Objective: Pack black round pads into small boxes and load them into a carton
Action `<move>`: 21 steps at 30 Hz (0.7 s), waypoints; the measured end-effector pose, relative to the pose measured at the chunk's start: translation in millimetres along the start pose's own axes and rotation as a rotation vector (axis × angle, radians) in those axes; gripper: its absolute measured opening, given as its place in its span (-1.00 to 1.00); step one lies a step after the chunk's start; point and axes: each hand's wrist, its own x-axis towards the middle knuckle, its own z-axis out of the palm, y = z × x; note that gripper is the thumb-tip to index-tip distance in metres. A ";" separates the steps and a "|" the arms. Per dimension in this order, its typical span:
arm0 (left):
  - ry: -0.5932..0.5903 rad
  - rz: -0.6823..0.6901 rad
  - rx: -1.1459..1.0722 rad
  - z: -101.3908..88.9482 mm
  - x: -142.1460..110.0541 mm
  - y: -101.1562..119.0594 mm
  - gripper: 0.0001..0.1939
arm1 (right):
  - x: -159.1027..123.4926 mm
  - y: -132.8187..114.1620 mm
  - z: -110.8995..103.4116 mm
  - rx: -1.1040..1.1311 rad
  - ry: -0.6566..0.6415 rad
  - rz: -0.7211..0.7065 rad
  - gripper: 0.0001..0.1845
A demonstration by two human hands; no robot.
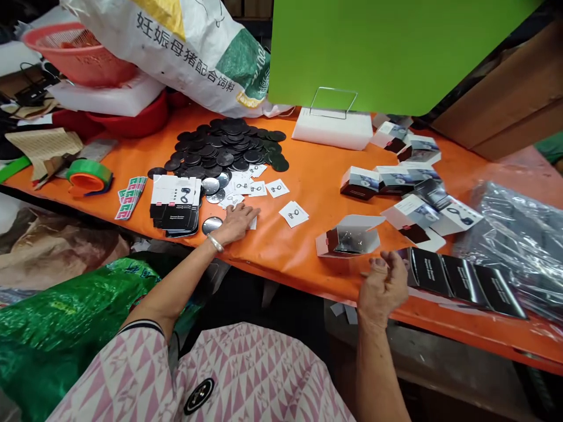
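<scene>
Head view: left hand (235, 224) rests flat on paper cards (233, 201); right hand (382, 287) raised, fingers (379, 265) loosely curled, empty

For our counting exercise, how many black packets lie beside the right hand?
3 black packets: one nearest the right hand, one in the middle, one farthest right. More may be hidden.

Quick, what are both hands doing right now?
Left hand: open, flat on a white printed card.
Right hand: half open, empty, beside black printed cards.
</scene>
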 end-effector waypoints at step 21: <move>0.044 -0.439 -0.002 -27.5 -59.7 -7.8 -0.46 | -95.1 -52.3 35.4 0.491 -0.837 0.385 -0.64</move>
